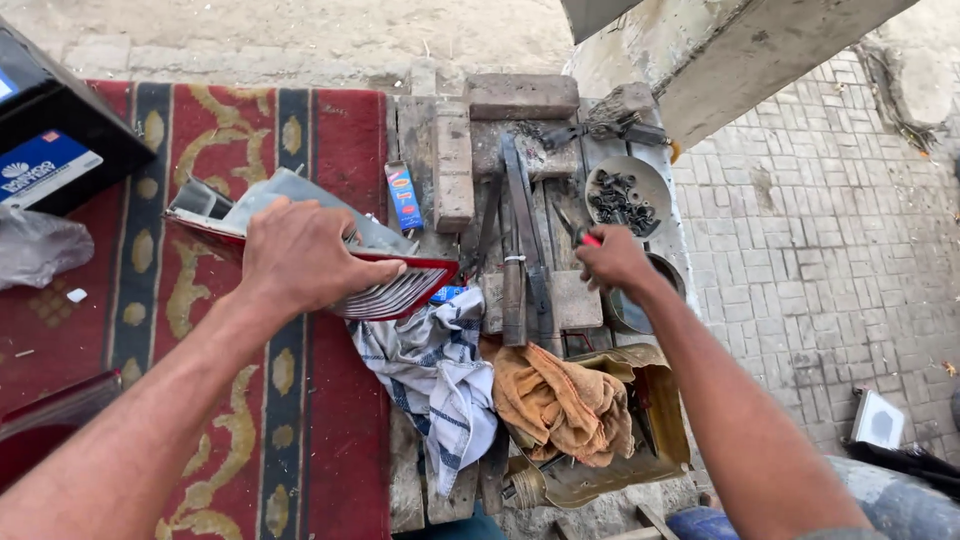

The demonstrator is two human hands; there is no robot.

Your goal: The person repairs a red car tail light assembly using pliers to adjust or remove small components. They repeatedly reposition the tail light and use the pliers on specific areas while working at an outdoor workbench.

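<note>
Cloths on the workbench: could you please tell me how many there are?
2. A white-and-blue checked cloth lies below the red lamp unit; an orange-brown cloth lies right of it, over a metal tray. Others may be hidden underneath.

Both bare forearms reach forward from the bottom of the view. The left hand (pixel 300 255) lies palm down, fingers spread and curled over what it grips. The right hand (pixel 612 262) is farther out, closed in a loose fist, knuckles up, wrist slightly bent.
</note>
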